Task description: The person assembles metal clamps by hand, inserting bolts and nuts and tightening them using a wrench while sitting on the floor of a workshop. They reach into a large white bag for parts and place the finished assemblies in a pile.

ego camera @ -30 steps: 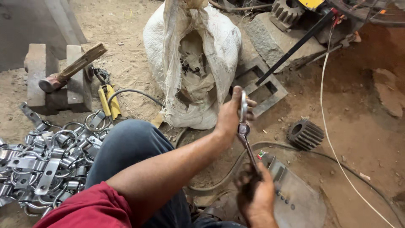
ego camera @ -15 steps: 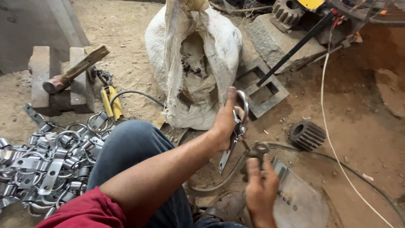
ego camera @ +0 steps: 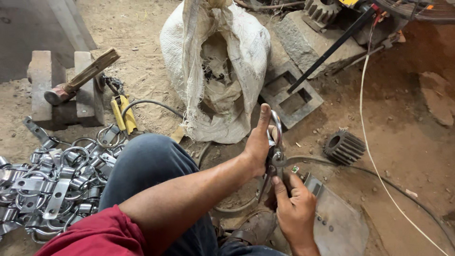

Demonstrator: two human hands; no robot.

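Nearest the camera, a red sleeve (ego camera: 95, 235) and a knee in blue trousers (ego camera: 151, 175) are filling the lower left. Just right of them, the right hand (ego camera: 295, 213) is reaching up from the bottom edge, its fingers closing around the lower end of a metal ring clamp (ego camera: 275, 151), over a flat grey metal plate (ego camera: 339, 223) lying on the dirt. The left hand (ego camera: 258, 142) is crossing in from the left forearm and gripping the same clamp higher up, thumb pointing straight up alongside the ring. So both hands are working close together, each clamped on the 1 piece, one above the other.

The clamp is standing nearly upright between them: its long axis is running top to bottom, the rounded loop pointing up and away from the person, the straight tail pointing down toward the right hand and leaning slightly left. How its lower end is finishing cannot be told, since the fingers are covering it.

At the left, a heap of similar shiny clamps (ego camera: 47, 182) is lying on the ground. Further out, a dark gear (ego camera: 344, 147) is sitting just right of the hands. Beyond, a white sack (ego camera: 213, 61) is standing open, and a hammer (ego camera: 80, 78) is resting on a block (ego camera: 45, 85) at the far left.
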